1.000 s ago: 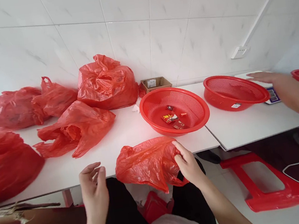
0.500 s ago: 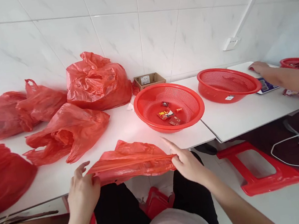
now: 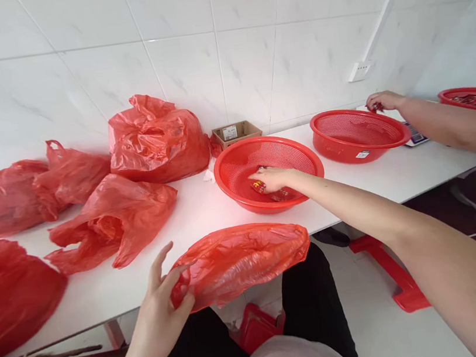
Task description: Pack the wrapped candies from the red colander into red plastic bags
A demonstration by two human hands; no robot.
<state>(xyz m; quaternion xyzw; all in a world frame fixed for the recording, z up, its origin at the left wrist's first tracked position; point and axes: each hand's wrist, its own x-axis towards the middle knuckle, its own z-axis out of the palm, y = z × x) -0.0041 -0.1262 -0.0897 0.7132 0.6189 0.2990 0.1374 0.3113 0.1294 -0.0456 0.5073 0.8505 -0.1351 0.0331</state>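
Red packets point(image 3: 258, 187) sit under the right grip point(image 3: 273, 179) in a basket point(image 3: 264, 207).

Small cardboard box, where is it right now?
Head view: the small cardboard box sits against the tiled wall, behind the red basket, right of a bulging red plastic bag.

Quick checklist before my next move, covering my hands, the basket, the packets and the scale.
Right hand inside red basket: ok.
Left hand touching red bag: ok.
Packets lying in the basket: ok.
Packet count: cannot tell, right hand covers some.
Co-worker's hand apart from yours: ok.
Scale reading: cannot tell, too small.
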